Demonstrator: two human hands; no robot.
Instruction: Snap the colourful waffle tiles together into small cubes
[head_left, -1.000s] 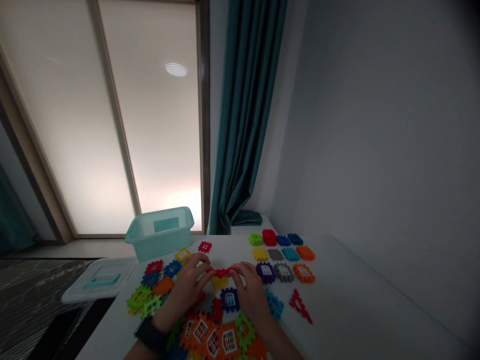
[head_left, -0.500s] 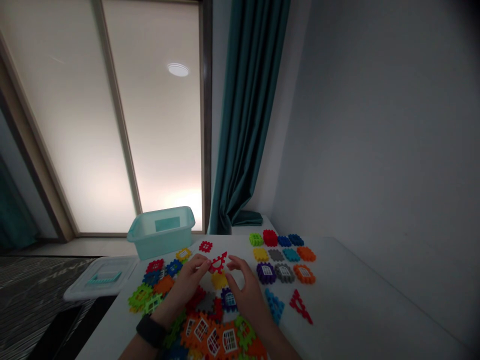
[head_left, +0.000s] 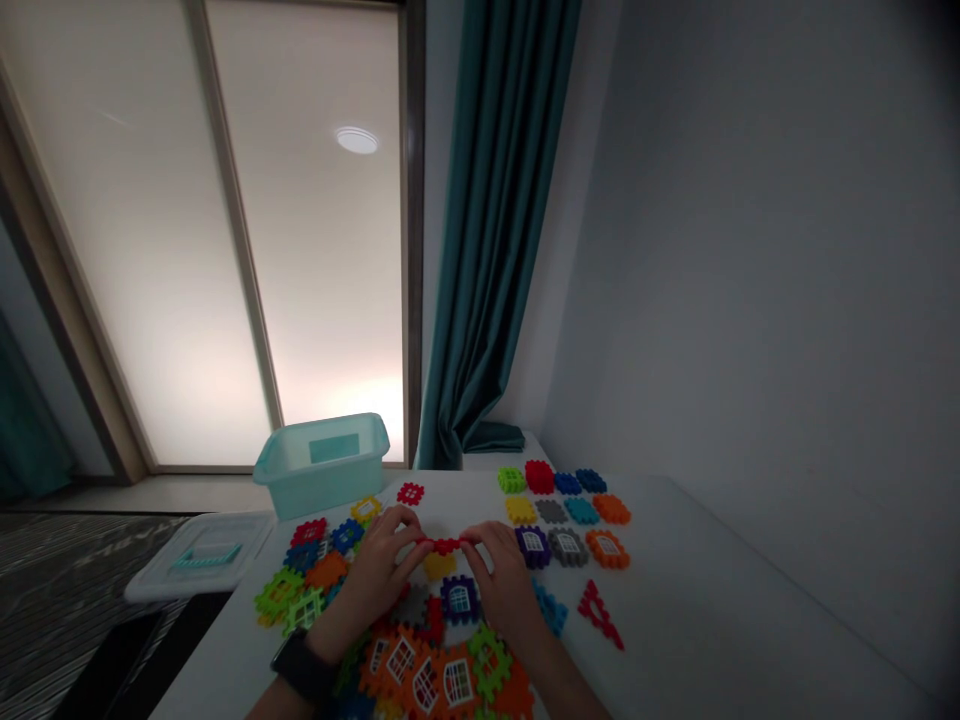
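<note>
My left hand, with a dark watch on its wrist, pinches the left end of a red toothed building piece. The fingertips of my right hand close on the other end. The piece is held nearly edge-on above the table, so its outline is hard to make out. Just below it lies a yellow building piece. A purple window piece is between my forearms, above a heap of orange window pieces.
A teal bin stands at the back left beside its lid. Sorted stacks include a grey window piece. A red triangular piece and a blue piece lie at the right. Mixed pieces spread left.
My right hand has closed onto the right end of the red piece, which it was apart from before. The piece has turned from face-on to nearly edge-on and sits slightly lower.
</note>
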